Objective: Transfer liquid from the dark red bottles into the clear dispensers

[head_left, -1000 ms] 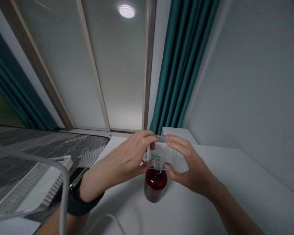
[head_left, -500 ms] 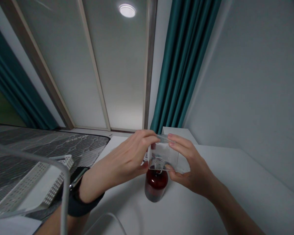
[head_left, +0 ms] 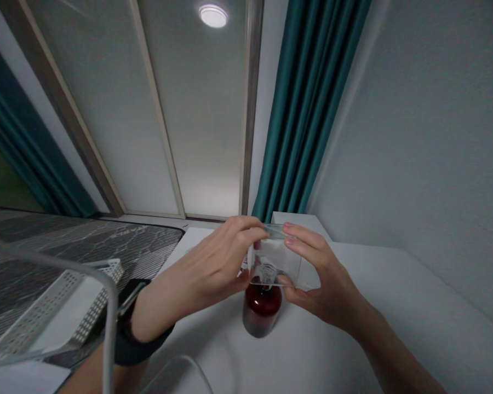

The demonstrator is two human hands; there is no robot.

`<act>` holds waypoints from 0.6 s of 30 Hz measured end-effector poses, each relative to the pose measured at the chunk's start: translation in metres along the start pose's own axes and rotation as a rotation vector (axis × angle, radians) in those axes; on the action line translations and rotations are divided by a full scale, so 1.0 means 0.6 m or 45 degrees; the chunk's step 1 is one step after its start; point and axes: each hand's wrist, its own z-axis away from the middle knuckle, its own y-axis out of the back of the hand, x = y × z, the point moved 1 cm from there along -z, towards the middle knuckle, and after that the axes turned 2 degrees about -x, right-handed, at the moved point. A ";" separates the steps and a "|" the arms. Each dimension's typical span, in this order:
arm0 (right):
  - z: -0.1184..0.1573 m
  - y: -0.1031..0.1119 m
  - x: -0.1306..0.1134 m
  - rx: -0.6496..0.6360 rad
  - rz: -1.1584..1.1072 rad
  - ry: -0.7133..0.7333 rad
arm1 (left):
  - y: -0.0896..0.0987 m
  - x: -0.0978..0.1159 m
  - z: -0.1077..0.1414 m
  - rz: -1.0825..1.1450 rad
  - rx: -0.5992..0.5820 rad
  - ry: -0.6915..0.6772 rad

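Observation:
A clear, box-shaped container (head_left: 276, 257) is held up between my two hands, above the white table. My left hand (head_left: 230, 257) grips its left side, fingers on the upper edge and thumb low. On the right side, my right hand (head_left: 312, 265) has fingertips on the top edge and the thumb at the bottom edge. A dark red bottle (head_left: 263, 306) stands upright on the table just below and behind the container. Its top part shows blurred through or beside the clear wall; whether they touch, I cannot tell.
White table (head_left: 312, 350) under the hands, with a pale cable (head_left: 189, 361) at its front. White perforated basket (head_left: 57, 312) lies at the left by a grey patterned rug (head_left: 148, 246). A white box (head_left: 299, 220) stands behind the hands, near a teal curtain (head_left: 312, 109).
Both hands hold the container as before; my right hand and the container's right side have shifted very slightly to the right.

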 end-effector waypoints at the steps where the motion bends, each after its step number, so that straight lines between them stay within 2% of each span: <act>1: 0.000 -0.001 0.000 0.009 -0.002 0.012 | 0.000 0.000 0.000 -0.001 0.003 -0.008; 18: -0.001 -0.002 0.001 0.026 0.021 0.055 | 0.002 0.002 0.000 -0.024 0.035 -0.051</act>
